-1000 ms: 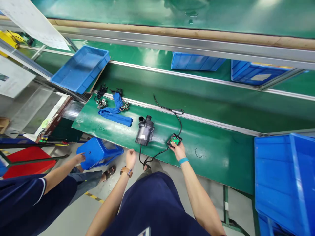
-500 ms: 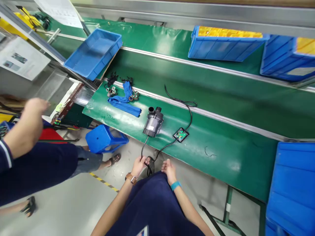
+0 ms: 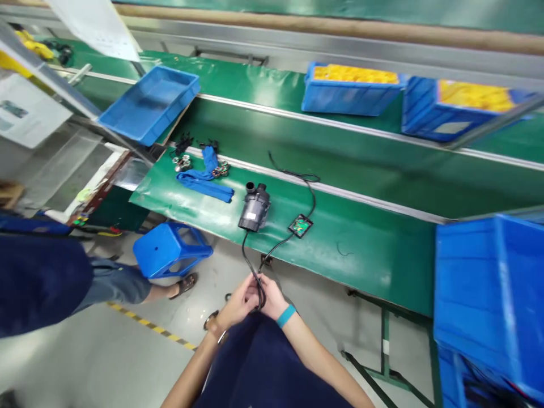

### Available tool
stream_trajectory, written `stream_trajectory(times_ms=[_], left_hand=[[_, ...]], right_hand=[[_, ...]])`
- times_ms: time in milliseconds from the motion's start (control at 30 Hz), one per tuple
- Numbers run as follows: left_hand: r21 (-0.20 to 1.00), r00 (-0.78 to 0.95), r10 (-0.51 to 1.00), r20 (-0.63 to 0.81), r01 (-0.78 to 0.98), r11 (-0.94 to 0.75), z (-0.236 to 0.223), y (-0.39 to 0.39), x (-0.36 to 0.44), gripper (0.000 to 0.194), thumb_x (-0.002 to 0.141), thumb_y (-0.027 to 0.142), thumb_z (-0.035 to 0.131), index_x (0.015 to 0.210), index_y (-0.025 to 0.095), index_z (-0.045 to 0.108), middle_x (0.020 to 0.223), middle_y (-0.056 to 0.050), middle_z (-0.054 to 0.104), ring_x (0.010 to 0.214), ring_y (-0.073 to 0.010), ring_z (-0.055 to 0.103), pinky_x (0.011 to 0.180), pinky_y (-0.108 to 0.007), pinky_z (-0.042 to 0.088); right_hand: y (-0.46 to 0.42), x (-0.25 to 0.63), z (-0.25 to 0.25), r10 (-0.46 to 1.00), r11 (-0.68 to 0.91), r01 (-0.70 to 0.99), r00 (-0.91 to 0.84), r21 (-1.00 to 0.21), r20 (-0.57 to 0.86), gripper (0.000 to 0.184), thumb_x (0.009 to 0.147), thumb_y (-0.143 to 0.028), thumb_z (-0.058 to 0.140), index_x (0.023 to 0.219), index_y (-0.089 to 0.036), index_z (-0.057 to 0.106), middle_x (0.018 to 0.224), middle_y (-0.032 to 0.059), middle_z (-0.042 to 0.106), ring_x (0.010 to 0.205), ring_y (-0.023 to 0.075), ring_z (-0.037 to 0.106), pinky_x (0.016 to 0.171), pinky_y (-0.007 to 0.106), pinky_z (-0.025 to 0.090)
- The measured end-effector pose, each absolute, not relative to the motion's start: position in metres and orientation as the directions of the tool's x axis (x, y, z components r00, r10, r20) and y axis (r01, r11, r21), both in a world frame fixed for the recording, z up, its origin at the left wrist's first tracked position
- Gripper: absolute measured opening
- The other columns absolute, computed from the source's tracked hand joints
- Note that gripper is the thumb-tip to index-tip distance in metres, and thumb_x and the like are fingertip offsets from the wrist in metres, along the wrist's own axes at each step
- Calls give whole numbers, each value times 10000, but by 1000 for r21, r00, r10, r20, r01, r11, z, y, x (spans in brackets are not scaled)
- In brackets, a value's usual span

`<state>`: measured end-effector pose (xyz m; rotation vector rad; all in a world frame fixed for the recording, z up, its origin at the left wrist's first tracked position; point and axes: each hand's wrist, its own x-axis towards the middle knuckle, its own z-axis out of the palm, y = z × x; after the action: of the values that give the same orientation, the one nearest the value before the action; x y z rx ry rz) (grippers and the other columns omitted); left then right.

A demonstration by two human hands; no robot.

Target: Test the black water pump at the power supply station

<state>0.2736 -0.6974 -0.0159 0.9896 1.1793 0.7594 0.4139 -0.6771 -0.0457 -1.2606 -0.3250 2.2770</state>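
A black cable (image 3: 257,290) is bunched between the left hand (image 3: 238,303) and right hand (image 3: 270,300) at bottom centre. One strand rises to a dark water pump (image 3: 254,209), which lies on its side on the green counter (image 3: 348,269) at centre. Another rises to a small green circuit board (image 3: 301,226) in a black frame, just right of the pump.

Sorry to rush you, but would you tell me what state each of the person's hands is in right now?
Left hand: closed, holding the black pump cable.
Right hand: closed on the same cable, against the left hand.
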Motion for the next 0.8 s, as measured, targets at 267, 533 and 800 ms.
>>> stream_trajectory(times_ms=[267,533,800], left_hand=[[909,250,967,-42,411,-67,12,-684,263,397,900,428,659,1245,245,733,1304,-138,716,1227,-337,664,1085,-488,511],[975,-283,952,-117,149,164,46,-632,290,534,925,692,566,1115,206,679,1178,-87,701,964,-212,635,945,-344,484],[985,-608,776,-165,-71,154,57,-571,300,578,774,711,713,1012,191,628,1057,-77,695,1031,-206,633,954,-329,476]], right_hand=[[-643,455,8,540,-832,-173,-469,-527,-699,409,839,-561,600,834,-153,641,795,142,717,803,267,722,830,444,596],[-578,624,-14,683,-706,390,594,-591,-425,300,885,-161,487,1142,-76,616,1376,320,525,1442,409,370,1145,534,330],[-570,663,-32,826,-549,603,500,-579,-262,197,872,-142,370,787,-186,542,1026,286,612,1229,455,494,1032,588,345]])
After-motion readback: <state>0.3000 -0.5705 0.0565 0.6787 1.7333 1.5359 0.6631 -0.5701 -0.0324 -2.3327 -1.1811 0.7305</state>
